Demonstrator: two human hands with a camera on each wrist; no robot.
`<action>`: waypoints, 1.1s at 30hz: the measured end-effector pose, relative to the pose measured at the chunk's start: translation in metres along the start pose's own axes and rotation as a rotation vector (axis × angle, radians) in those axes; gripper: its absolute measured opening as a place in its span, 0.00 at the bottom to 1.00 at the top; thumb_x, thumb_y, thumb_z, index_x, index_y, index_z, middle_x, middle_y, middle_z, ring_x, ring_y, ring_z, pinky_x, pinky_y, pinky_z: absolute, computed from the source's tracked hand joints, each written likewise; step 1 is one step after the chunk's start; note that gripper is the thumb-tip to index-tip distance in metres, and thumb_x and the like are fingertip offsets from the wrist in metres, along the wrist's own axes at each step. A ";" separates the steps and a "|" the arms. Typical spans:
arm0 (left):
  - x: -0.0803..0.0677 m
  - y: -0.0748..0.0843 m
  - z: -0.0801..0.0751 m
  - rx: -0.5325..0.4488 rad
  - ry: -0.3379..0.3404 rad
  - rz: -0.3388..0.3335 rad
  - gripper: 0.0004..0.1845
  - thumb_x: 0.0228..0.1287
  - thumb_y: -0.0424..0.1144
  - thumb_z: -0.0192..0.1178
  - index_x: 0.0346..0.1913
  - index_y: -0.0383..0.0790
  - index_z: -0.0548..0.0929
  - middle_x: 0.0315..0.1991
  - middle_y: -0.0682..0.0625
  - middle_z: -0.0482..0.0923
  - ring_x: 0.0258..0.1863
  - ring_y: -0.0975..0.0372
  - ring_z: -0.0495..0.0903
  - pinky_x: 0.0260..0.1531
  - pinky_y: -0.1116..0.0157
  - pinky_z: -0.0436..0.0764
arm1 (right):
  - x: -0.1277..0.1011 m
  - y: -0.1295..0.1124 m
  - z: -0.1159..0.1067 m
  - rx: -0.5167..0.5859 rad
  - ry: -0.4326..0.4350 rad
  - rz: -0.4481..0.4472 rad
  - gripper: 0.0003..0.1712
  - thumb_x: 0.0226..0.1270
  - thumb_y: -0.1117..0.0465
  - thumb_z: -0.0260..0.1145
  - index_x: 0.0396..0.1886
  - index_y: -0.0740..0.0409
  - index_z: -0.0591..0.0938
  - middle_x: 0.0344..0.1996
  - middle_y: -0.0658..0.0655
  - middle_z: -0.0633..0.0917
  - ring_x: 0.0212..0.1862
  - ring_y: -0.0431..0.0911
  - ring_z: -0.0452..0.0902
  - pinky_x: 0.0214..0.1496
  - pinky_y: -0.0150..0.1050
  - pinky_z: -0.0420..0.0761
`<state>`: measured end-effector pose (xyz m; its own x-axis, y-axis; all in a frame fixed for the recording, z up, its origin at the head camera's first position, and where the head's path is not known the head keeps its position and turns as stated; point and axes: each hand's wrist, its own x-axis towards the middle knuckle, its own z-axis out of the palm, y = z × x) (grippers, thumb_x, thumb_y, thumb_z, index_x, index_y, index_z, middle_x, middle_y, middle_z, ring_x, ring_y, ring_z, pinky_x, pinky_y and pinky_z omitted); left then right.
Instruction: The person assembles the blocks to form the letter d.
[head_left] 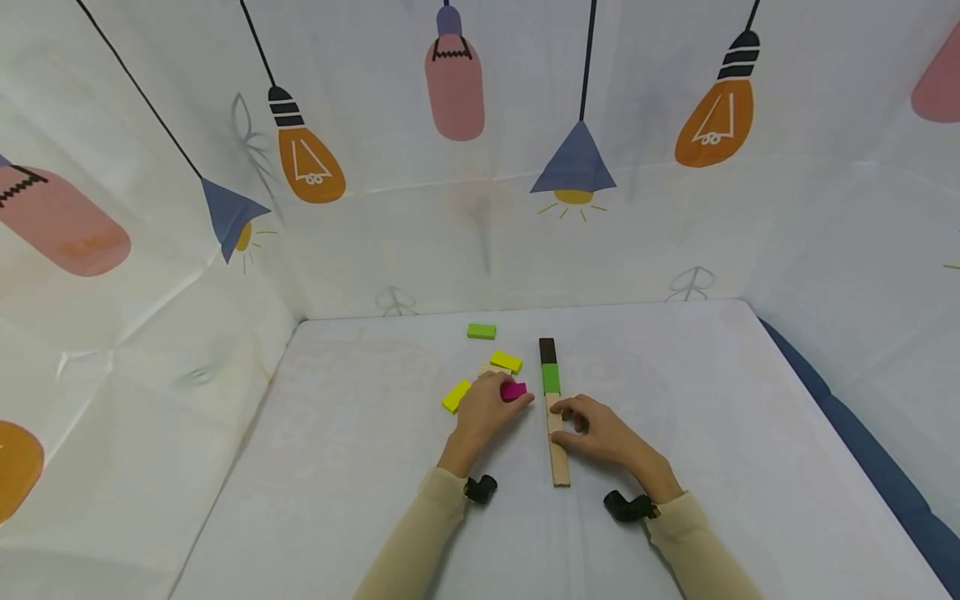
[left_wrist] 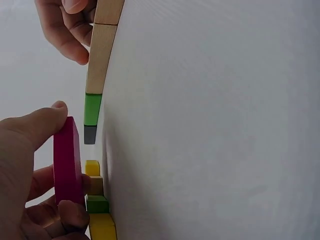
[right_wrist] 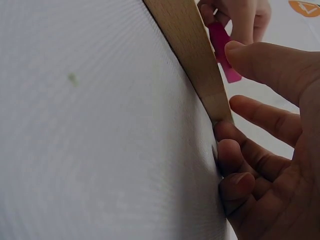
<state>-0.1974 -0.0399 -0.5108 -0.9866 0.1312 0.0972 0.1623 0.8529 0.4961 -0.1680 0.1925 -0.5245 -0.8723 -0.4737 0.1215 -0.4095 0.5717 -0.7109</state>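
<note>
My left hand point(head_left: 483, 412) pinches a magenta block point(left_wrist: 67, 162) between thumb and fingers, holding it left of a straight row. Nearest me in that row lie two plain wooden blocks point(head_left: 559, 465), end to end. Beyond them come a green block point(head_left: 551, 379) and a black block point(head_left: 547, 350). On the right side of the row is my right hand point(head_left: 603, 429), thumb and fingers spread apart, fingertips right at the wooden blocks' edge. In the right wrist view its thumb point(right_wrist: 265, 65) stands off the wood and the lower fingers curl loosely near the white surface.
Left of the row lie loose blocks: a light green block point(head_left: 482, 332) farthest off, a yellow block point(head_left: 506, 362), a wooden block point(head_left: 491, 368) partly behind my left hand, and another yellow block point(head_left: 455, 397). The white tabletop point(head_left: 360, 442) meets printed cloth walls point(head_left: 487, 233) at the back and sides.
</note>
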 end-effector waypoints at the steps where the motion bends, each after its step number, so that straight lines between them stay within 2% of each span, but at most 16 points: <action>1: 0.000 0.000 0.000 0.010 -0.008 -0.001 0.27 0.55 0.65 0.63 0.46 0.47 0.82 0.40 0.53 0.81 0.35 0.63 0.75 0.34 0.68 0.78 | 0.000 0.000 0.000 0.000 0.001 -0.001 0.25 0.58 0.45 0.71 0.52 0.51 0.81 0.39 0.48 0.80 0.36 0.40 0.72 0.39 0.31 0.75; 7: 0.002 0.003 -0.001 0.061 -0.046 -0.001 0.24 0.52 0.63 0.67 0.43 0.49 0.82 0.38 0.54 0.79 0.31 0.64 0.73 0.28 0.71 0.73 | 0.000 0.000 0.000 0.003 0.001 -0.003 0.24 0.58 0.46 0.71 0.52 0.51 0.81 0.39 0.48 0.80 0.36 0.40 0.72 0.39 0.31 0.75; 12: 0.002 0.005 0.000 0.085 -0.046 -0.012 0.22 0.53 0.59 0.69 0.45 0.50 0.83 0.39 0.52 0.78 0.31 0.63 0.74 0.27 0.69 0.73 | -0.001 0.000 0.000 0.003 0.009 -0.011 0.24 0.58 0.46 0.71 0.52 0.51 0.81 0.39 0.48 0.80 0.36 0.39 0.72 0.39 0.31 0.75; 20: -0.005 0.006 -0.003 0.075 -0.031 -0.023 0.21 0.55 0.52 0.69 0.50 0.48 0.83 0.44 0.50 0.80 0.36 0.61 0.77 0.38 0.64 0.80 | 0.000 -0.001 0.000 -0.003 0.005 -0.015 0.25 0.58 0.46 0.71 0.52 0.52 0.81 0.39 0.48 0.80 0.36 0.40 0.73 0.39 0.31 0.76; 26: -0.001 -0.004 -0.004 0.059 -0.009 -0.029 0.21 0.56 0.49 0.69 0.51 0.47 0.83 0.43 0.50 0.81 0.37 0.60 0.77 0.39 0.64 0.78 | 0.000 -0.002 -0.001 -0.017 0.000 -0.004 0.25 0.59 0.45 0.70 0.52 0.52 0.80 0.39 0.48 0.80 0.36 0.40 0.72 0.39 0.31 0.75; 33: 0.003 -0.016 -0.008 -0.025 -0.038 -0.050 0.21 0.57 0.46 0.69 0.53 0.44 0.83 0.47 0.49 0.81 0.41 0.60 0.76 0.46 0.62 0.79 | 0.000 -0.002 0.000 -0.015 -0.008 0.004 0.25 0.59 0.44 0.70 0.52 0.51 0.80 0.39 0.47 0.79 0.36 0.39 0.71 0.39 0.31 0.75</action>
<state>-0.2027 -0.0568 -0.5118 -0.9934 0.1082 0.0389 0.1126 0.8459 0.5214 -0.1676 0.1916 -0.5234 -0.8718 -0.4766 0.1132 -0.4101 0.5837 -0.7008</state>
